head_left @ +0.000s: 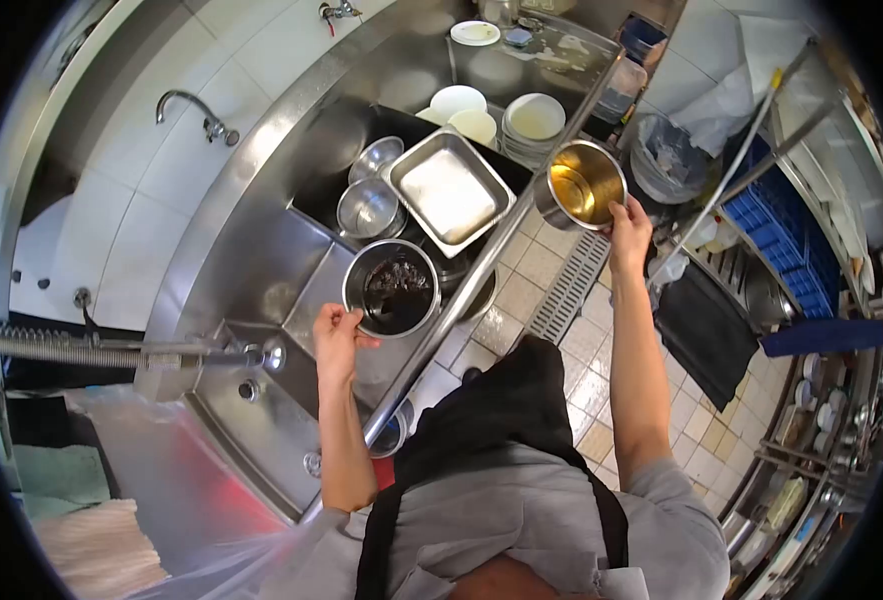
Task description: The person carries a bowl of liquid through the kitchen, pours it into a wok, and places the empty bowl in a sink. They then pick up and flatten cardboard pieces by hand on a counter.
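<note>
My left hand [339, 340] is closed on the rim of a round steel pot [354, 322] with dark liquid inside, held over the edge between the sink basins. Out to the right, my right hand [628, 232] grips the rim of a second steel pot [559, 210], tilted so its inside shows a shallow yellowish liquid. Just beyond the left pot are a rectangular steel pan [446, 185] and steel bowls [369, 207] in the sink.
White plates and bowls [534, 117] are stacked in the far basin. A coiled spray hose [111, 348] reaches over the near basin [251, 430]. A floor drain grate [568, 290] lies below my right hand, with a bagged bin [669, 160] and blue crates [781, 235] farther right.
</note>
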